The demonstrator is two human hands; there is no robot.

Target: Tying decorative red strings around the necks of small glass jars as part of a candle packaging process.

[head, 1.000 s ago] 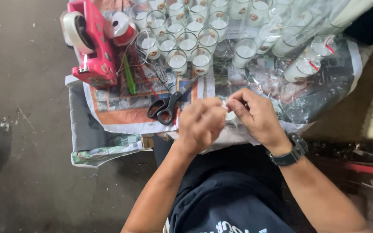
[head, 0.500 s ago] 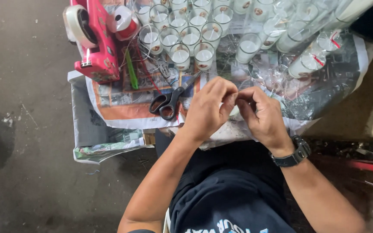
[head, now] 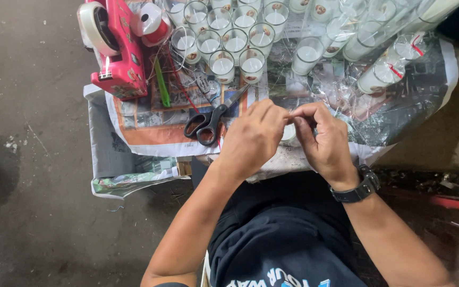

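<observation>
We see our left hand [head: 251, 139] and right hand [head: 322, 141] meeting fingertip to fingertip, pinched together over a small white candle glass [head: 289, 133] at the worktop's [head: 134, 135] near edge, beside black scissors [head: 208, 121].

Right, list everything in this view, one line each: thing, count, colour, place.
tape dispenser: one, pink-red, top left of table
ribbon spool: one, red and white, beside the dispenser
scissors: one pair, black handles, left of the hands
green stick: one, green, right of the dispenser
glass candles: many, clear with white wax, along the top
wrapped candles: several, in clear film with red ties, top right
newspaper: sheets covering the table
wristwatch: one, black, right wrist
left hand: pinching, fingertips meeting the right
right hand: pinching something small, hidden
</observation>
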